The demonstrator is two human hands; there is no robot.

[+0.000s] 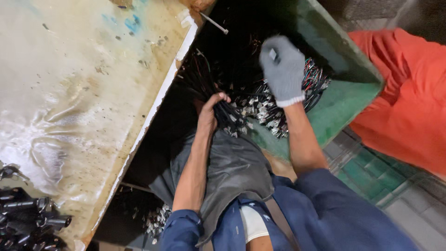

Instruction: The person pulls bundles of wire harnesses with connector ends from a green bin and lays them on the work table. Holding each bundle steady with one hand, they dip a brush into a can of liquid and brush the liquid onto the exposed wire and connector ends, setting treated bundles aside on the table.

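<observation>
My bare left hand (210,112) is closed around a bundle of thin black wires (200,79) that rises from a green plastic bin (346,104). My right hand (282,69), in a grey knit glove, reaches down into the same bin, its back facing me and its fingers hidden among the wires. Below the glove lies a tangle of wires with small metal terminals (260,114). Red and other coloured wire loops (317,79) lie just right of the glove.
A stained, plastic-covered worktable (79,88) fills the left, with black cylindrical parts (28,223) at its near corner. Orange cloth (411,97) hangs at the right. A green crate (371,173) sits on the floor. More terminals (158,221) lie under the table.
</observation>
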